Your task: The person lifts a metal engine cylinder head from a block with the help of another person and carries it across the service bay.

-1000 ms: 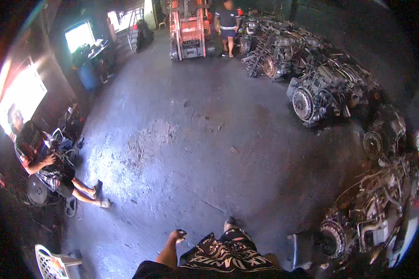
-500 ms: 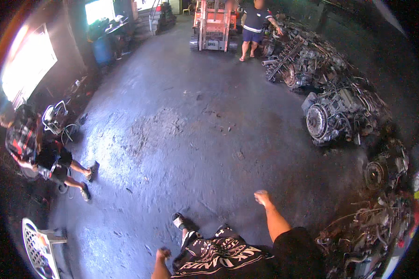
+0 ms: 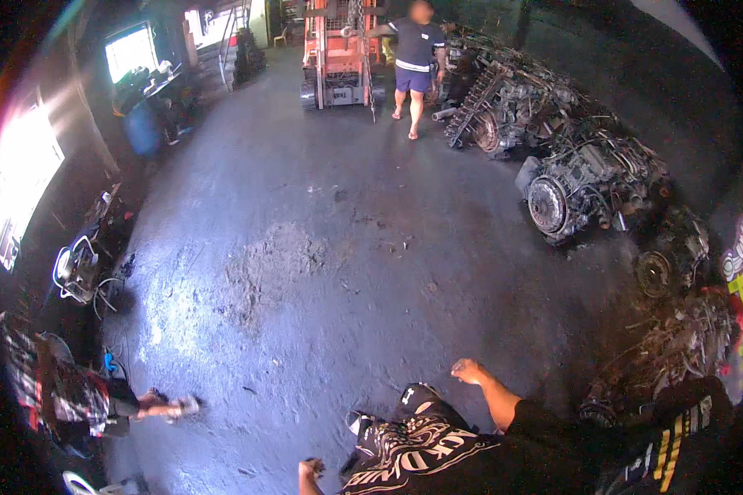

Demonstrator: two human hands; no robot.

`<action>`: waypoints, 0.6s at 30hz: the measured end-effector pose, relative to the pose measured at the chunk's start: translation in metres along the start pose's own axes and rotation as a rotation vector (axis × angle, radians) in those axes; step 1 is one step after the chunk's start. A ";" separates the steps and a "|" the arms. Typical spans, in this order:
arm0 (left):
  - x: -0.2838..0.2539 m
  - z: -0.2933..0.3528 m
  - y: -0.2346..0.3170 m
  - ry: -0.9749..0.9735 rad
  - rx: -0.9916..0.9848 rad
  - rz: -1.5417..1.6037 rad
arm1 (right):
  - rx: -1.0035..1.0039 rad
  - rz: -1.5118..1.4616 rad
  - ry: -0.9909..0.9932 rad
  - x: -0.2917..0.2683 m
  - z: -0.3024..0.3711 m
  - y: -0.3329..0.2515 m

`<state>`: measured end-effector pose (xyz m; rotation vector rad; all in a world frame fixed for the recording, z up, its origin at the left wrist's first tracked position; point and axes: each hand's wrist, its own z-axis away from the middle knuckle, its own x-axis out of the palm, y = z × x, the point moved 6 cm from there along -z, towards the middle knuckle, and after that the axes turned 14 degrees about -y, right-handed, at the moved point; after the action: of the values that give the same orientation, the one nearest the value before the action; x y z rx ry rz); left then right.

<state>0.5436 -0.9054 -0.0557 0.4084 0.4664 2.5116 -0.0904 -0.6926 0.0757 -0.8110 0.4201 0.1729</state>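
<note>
The right hand (image 3: 469, 371), unseen a second ago, shows; I cannot tell its grip.

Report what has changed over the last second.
The right hand has come into view; the left hand sits lower in the picture. Neither visibly took hold of anything. The standing co-worker has stepped forward, an arm out toward the orange forklift. Forklift and engines stayed put.
</note>
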 end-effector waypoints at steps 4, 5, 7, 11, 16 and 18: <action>-0.025 -0.073 0.155 -0.089 0.214 -0.195 | 0.004 0.028 0.357 -0.089 0.012 -0.044; -0.051 -0.076 0.189 0.003 0.209 -0.291 | -0.056 0.064 0.400 -0.104 0.004 -0.096; -0.062 -0.083 0.252 0.190 0.361 -0.467 | -0.193 0.088 0.521 -0.163 0.024 -0.211; -0.002 -0.131 0.349 0.056 0.527 -0.417 | -0.444 0.236 0.827 -0.284 0.120 -0.418; 0.012 -0.136 0.353 0.088 0.315 -0.640 | -1.209 0.907 1.168 -0.328 0.258 -0.578; 0.042 -0.148 0.346 0.058 0.359 -0.622 | -1.472 1.330 1.178 -0.332 0.307 -0.607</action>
<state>0.2949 -1.1904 -0.0391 0.2670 0.9164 1.8415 -0.1124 -0.8776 0.8095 -1.9274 2.0696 1.3879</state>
